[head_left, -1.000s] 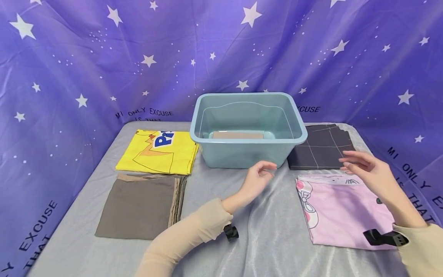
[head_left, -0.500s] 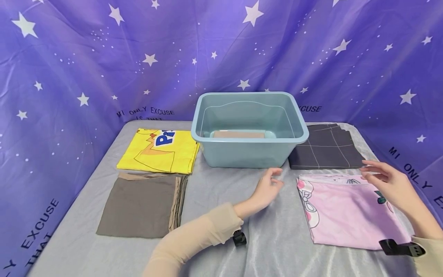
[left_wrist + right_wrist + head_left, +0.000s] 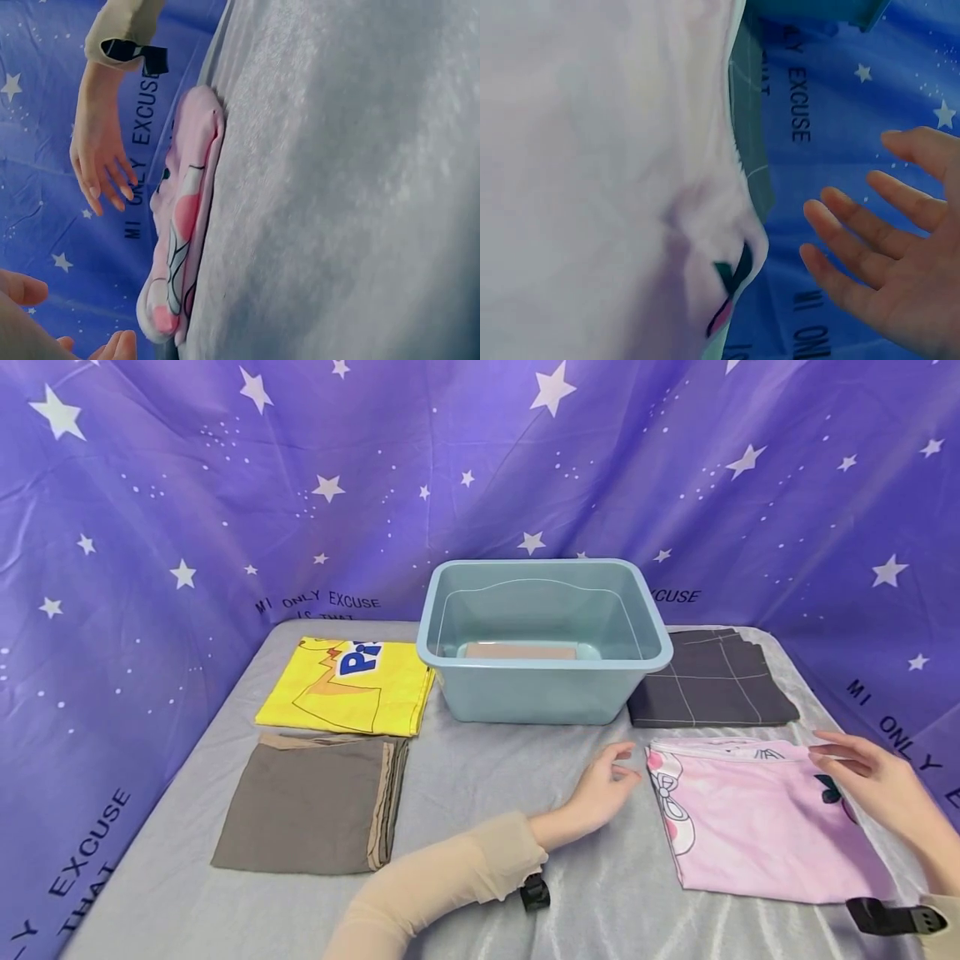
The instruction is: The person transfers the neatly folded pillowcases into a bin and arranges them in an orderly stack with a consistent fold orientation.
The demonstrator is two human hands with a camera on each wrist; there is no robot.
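A folded pink cloth [image 3: 765,827] with cartoon prints lies flat at the front right of the table. My left hand [image 3: 602,789] hovers just left of its edge, fingers loosely bent and holding nothing. Over the cloth's far right corner is my right hand [image 3: 877,781], fingers apart and relaxed. In the left wrist view the right hand [image 3: 101,146] is raised above the pink cloth [image 3: 184,225], and part of the left hand [image 3: 37,326] shows at the lower corner. The right wrist view shows the right hand [image 3: 896,240] beside the pink cloth [image 3: 592,180], with a gap between them.
A blue-grey plastic bin [image 3: 543,693] stands at the back centre with a flat beige item [image 3: 520,651] on its bottom. Folded yellow cloth [image 3: 337,693] and brown cloth [image 3: 300,810] lie left. A dark checked cloth [image 3: 708,685] lies right of the bin. A purple starry curtain [image 3: 480,460] hangs behind.
My left hand has moved right and slightly down, toward the pink cloth's left edge. My right hand has moved right and down, from near the dark checked cloth to the pink cloth's far right corner.
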